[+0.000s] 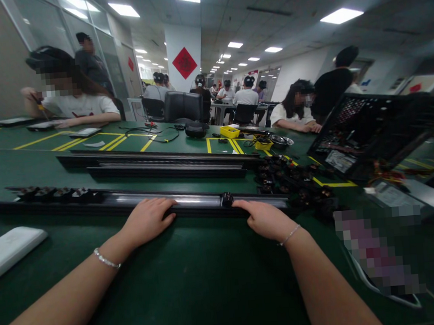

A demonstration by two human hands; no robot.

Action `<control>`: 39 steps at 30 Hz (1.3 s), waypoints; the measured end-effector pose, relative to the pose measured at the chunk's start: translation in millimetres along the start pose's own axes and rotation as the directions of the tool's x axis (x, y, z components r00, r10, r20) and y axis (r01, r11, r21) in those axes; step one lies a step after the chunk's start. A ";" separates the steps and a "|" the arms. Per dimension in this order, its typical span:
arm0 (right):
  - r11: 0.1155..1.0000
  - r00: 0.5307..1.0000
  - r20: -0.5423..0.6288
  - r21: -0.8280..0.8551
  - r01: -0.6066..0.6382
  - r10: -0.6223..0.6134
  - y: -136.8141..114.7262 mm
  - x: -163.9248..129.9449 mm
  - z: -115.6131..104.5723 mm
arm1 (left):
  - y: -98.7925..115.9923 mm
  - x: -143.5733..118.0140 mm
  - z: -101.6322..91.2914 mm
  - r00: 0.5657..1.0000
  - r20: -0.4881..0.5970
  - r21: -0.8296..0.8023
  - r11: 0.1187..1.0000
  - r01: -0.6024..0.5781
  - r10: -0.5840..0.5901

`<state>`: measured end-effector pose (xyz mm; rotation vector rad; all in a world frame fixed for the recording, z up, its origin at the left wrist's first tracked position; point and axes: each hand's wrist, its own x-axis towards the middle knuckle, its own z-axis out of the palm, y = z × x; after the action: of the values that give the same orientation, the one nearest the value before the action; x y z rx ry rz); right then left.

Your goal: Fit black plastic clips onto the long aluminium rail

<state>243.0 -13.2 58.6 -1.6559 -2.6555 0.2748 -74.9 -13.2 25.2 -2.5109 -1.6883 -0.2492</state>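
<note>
Rail: I see a long black rail (130,202) lying across the green table (196,284), right in front of me.
Left hand: my left hand (148,220) rests flat on the rail's near edge, fingers spread, not clenched.
Right hand: my right hand (266,219) touches the rail by a small black slider (226,199); grip unclear.
Nearby: black parts (293,176) piled right; more rails (164,164) behind.

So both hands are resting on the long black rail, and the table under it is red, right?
Not quite. The table is dark green, not red, as the head view shows. The rest holds: the left hand and the right hand both rest on the long black rail.
</note>
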 end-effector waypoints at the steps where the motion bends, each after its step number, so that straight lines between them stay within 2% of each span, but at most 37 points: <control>1: 1.000 1.000 -0.001 -0.003 0.000 0.000 0.7 -0.5 0.3 | 0.2 0.0 -0.3 1.000 0.005 0.001 1.000 0.004 -0.004; 15: 0.997 0.999 -0.009 -0.062 -0.051 0.051 1.0 -4.1 -1.1 | -2.1 0.5 1.5 1.000 -0.001 -0.015 1.000 0.000 0.000; 39: 0.995 0.996 -0.007 -0.053 -0.087 0.087 6.0 -6.7 -3.5 | -0.8 1.1 -0.4 1.000 0.019 -0.044 0.999 0.017 -0.016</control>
<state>251.6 -16.0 61.8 -1.7884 -2.6137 0.2013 -75.3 -12.0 25.8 -2.5394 -1.7305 -0.2688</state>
